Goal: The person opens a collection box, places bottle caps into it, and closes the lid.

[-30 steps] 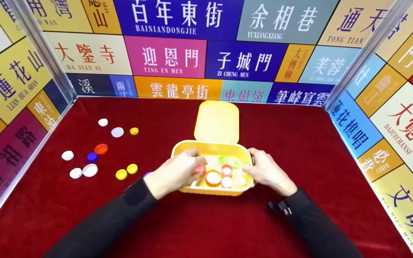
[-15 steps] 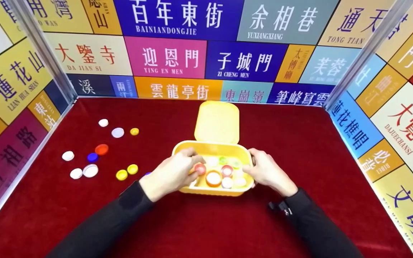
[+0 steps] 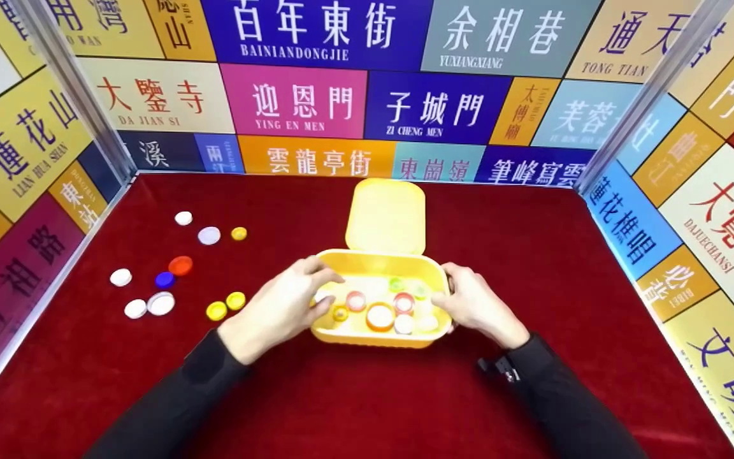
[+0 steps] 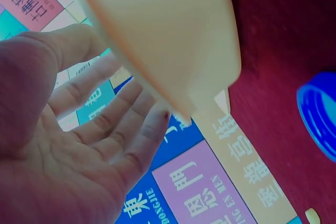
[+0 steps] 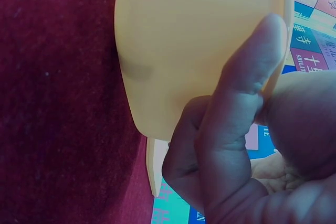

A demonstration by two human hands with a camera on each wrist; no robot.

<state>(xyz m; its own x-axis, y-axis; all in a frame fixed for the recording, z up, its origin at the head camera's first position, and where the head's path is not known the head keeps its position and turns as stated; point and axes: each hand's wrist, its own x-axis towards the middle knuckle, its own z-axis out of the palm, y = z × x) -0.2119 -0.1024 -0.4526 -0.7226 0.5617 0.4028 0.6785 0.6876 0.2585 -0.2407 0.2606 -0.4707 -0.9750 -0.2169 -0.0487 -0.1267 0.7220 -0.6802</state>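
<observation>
In the head view a yellow box [image 3: 373,340] stands on the table with its lid [image 3: 386,217] folded back behind it. Inside lie bottle caps, among them a red one [image 3: 355,301], an orange one [image 3: 380,317] and a small yellow one [image 3: 340,313]. My left hand [image 3: 278,312] hovers over the box's left end, fingers relaxed and spread, with nothing seen in them. The left wrist view shows its bare palm [image 4: 68,166] beside the box wall [image 4: 168,30]. My right hand [image 3: 482,309] grips the right rim; in the right wrist view its curled fingers [image 5: 226,124] lie against the outer wall.
Several loose caps lie on the dark red cloth [image 3: 367,408] to the left, including a red cap [image 3: 181,266], a blue cap [image 3: 164,279] and a yellow cap [image 3: 216,311]. Another blue cap [image 4: 319,114] appears in the left wrist view. Panels with printed signs [image 3: 294,101] enclose the table.
My left hand has drawn back leftward from the caps inside the box, uncovering the red cap and then the small yellow one. The right hand and the box have stayed in place.
</observation>
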